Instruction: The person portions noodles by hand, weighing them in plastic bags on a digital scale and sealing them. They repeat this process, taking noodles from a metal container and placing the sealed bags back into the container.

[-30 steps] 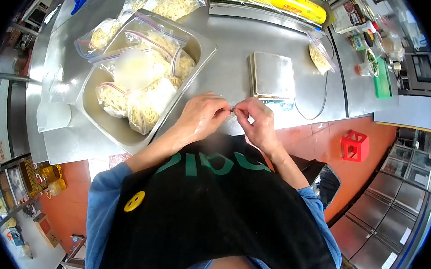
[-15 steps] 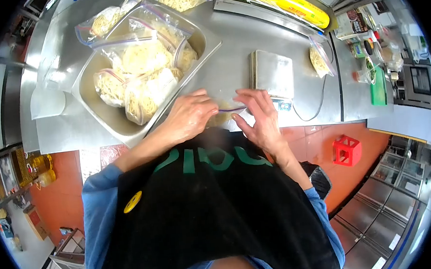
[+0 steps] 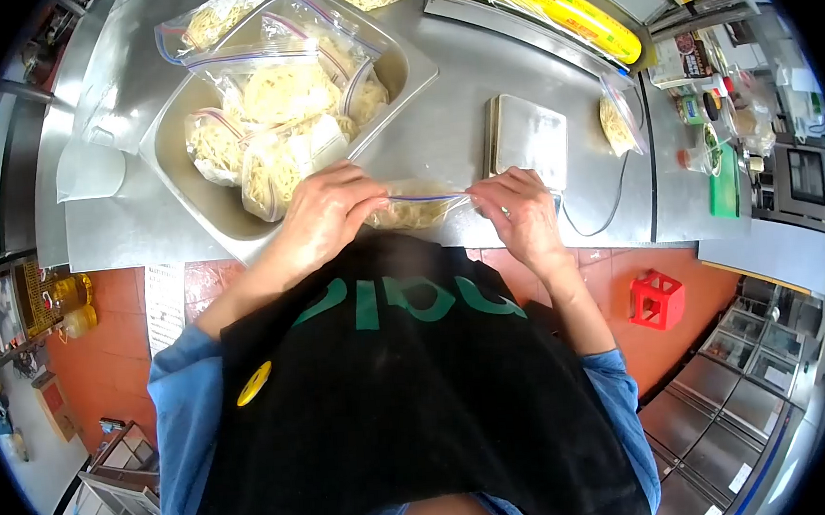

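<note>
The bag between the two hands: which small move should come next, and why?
I would probably pinch along the zip strip with the right hand, while the left hand steadies the other end: the bag is held at both ends, the strip lies nearly straight, and I cannot see whether it is sealed.

We've got a shiny metal table (image 3: 449, 81). On it, left to right: 1 white container (image 3: 91, 173); 1 metal pan (image 3: 206, 199), set at an angle; at least 2 bags of noodles (image 3: 211, 24) by the pan's far end; 1 flat scale (image 3: 532, 137); 1 metal holder (image 3: 512, 36) at the back; 1 noodle bag (image 3: 616, 127) on the right, cord (image 3: 627, 174) beside it. Past a seam we see 1 green board (image 3: 724, 182). Below: red tile floor (image 3: 121, 351), 1 red stool (image 3: 656, 299) standing on it.
</note>
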